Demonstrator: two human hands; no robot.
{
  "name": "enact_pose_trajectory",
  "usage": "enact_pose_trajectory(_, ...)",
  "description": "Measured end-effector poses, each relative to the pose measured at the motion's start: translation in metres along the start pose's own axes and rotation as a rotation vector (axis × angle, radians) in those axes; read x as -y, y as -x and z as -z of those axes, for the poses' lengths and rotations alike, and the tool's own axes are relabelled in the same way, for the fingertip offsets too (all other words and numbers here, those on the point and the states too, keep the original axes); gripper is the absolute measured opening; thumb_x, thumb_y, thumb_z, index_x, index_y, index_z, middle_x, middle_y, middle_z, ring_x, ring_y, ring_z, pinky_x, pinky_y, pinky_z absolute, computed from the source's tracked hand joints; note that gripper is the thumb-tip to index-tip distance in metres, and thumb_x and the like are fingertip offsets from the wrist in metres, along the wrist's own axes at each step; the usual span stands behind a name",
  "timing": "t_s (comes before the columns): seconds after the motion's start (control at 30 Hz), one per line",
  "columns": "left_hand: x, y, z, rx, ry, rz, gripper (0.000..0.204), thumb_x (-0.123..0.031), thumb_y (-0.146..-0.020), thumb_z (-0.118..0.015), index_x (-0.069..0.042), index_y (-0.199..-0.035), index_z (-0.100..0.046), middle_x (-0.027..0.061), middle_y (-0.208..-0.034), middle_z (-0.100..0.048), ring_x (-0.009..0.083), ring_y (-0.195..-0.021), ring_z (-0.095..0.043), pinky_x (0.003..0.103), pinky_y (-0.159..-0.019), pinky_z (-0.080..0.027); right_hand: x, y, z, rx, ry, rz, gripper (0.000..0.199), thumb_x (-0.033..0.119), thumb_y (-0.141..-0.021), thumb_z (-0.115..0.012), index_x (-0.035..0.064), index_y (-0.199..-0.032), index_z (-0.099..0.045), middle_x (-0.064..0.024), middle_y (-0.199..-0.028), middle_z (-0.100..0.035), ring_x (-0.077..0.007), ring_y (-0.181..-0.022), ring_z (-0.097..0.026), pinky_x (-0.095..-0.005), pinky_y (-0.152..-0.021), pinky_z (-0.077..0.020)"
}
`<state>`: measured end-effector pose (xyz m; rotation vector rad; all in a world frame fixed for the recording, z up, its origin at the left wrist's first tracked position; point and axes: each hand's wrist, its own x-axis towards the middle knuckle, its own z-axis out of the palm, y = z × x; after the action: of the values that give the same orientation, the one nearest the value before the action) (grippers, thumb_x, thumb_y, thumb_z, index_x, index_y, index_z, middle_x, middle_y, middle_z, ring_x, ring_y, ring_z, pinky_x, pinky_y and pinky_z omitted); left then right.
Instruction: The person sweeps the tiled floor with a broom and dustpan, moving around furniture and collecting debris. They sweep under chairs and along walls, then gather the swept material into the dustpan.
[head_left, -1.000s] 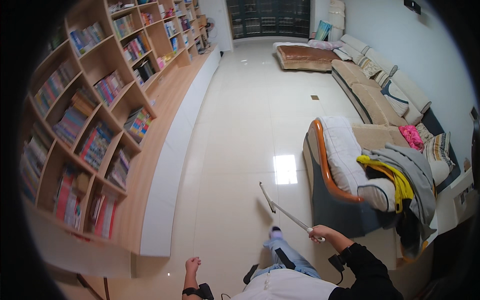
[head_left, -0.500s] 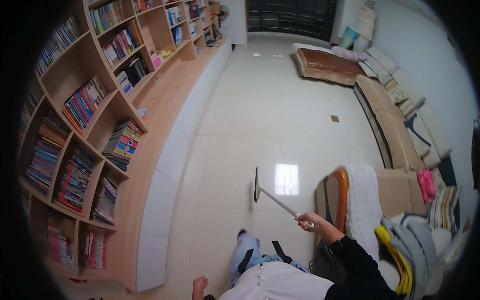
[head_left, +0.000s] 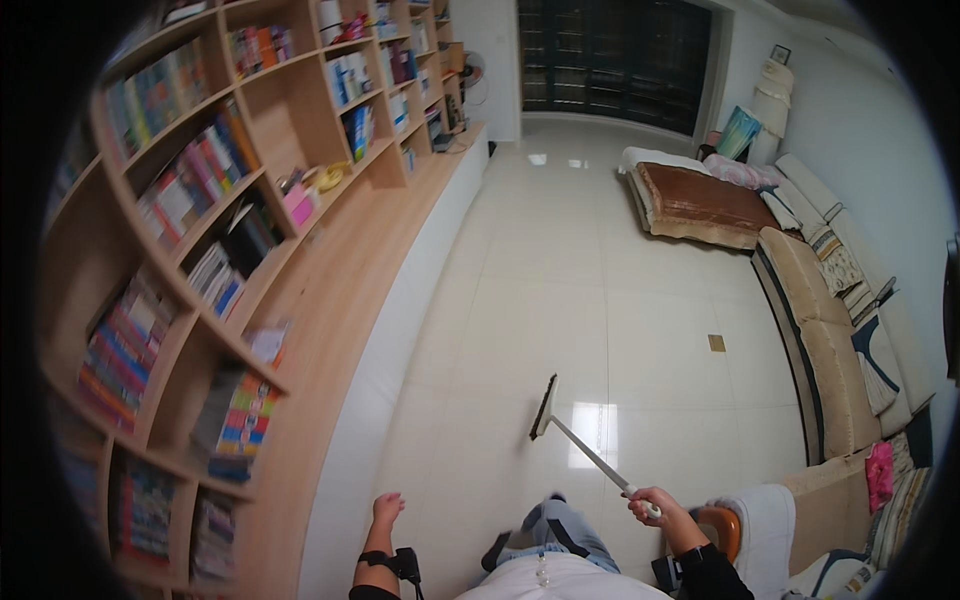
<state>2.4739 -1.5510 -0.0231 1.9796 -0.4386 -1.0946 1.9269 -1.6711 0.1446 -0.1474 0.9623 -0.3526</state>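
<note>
Pale glossy tiles covered the floor point(head_left: 600, 260), and a bright patch of light lay on them just past the head of the broom point(head_left: 544, 407). The right hand point(head_left: 652, 503) was closed in a full grip round the near end of the broom's thin light handle, which ran up and to the left from the fist to a narrow dark-edged head. Whether the head touched the tiles or hung just above them could not be told.

The left hand point(head_left: 386, 508) was low at the left, fingers loosely spread and holding nothing, close to the white base of the wooden bookshelf point(head_left: 250, 250). A dark strap with a small black device sat on that wrist; the forearm was cut off by the lower edge. The right forearm wore a dark sleeve, also cut off below. Between the arms showed the person's light top and jeans, with the feet mostly hidden.

The bookshelf curved along the left side, its compartments filled with books whose details were too small to make out. Along the right wall ran a tan sofa point(head_left: 825, 330) with cushions, its near end partly lost at the picture's dark rim. A low brown mattress point(head_left: 700, 205) lay on the floor at the far end, before dark windows.
</note>
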Motion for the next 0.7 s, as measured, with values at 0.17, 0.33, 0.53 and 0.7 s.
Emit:
enact_pose_trajectory(0.17, -0.165, -0.127, -0.132, 0.123, 0.156, -0.221, 0.020, -0.009, -0.077, -0.048, 0.003, -0.092, -0.053, 0.0092, -0.073, -0.057, 0.0130, -0.061, -0.054, 0.022, -0.055, -0.044, 0.150, -0.077, -0.012, -0.018, -0.073, 0.017, 0.014, 0.004, -0.070, -0.043, 0.0030, -0.084, -0.039, -0.0013, -0.051, -0.041, -0.0072, -0.036, -0.038, -0.0185, -0.031, -0.0321)
enact_pose_trajectory(0.33, -0.272, -0.197, -0.199, 0.192, 0.091, -0.169, 0.020, -0.012, -0.077, -0.049, 0.000, -0.093, -0.054, 0.0080, -0.075, -0.058, 0.0118, -0.061, -0.054, 0.021, -0.055, -0.044, 0.334, -0.150, -0.052, -0.110, 0.127, 0.118, 0.011, 0.002, -0.069, -0.044, 0.0022, -0.078, -0.040, -0.0015, -0.050, -0.041, -0.0080, -0.036, -0.038, -0.0196, -0.031, -0.0333)
enact_pose_trajectory(0.53, -0.333, -0.290, -0.208, -0.016, 0.202, 0.056, 0.014, -0.011, -0.076, -0.051, -0.001, -0.085, -0.056, 0.0077, -0.068, -0.058, 0.0114, -0.055, -0.054, 0.020, -0.046, -0.043, 0.542, -0.233, -0.087, -0.013, 0.016, 0.050, 0.010, 0.003, -0.068, -0.043, 0.0021, -0.077, -0.040, -0.0012, -0.050, -0.041, -0.0078, -0.038, -0.038, -0.0190, -0.031, -0.0326)
enact_pose_trajectory(0.7, -0.408, -0.429, -0.237, -0.075, 0.163, 0.103, 0.014, -0.011, -0.073, -0.053, -0.001, -0.083, -0.057, 0.0070, -0.064, -0.057, 0.0112, -0.050, -0.053, 0.021, -0.041, -0.041, 0.673, -0.306, -0.098, -0.053, -0.030, 0.068, 0.006, 0.006, -0.068, -0.043, 0.0012, -0.070, -0.040, -0.0035, -0.047, -0.041, -0.0099, -0.033, -0.038, -0.0199, -0.030, -0.0332)
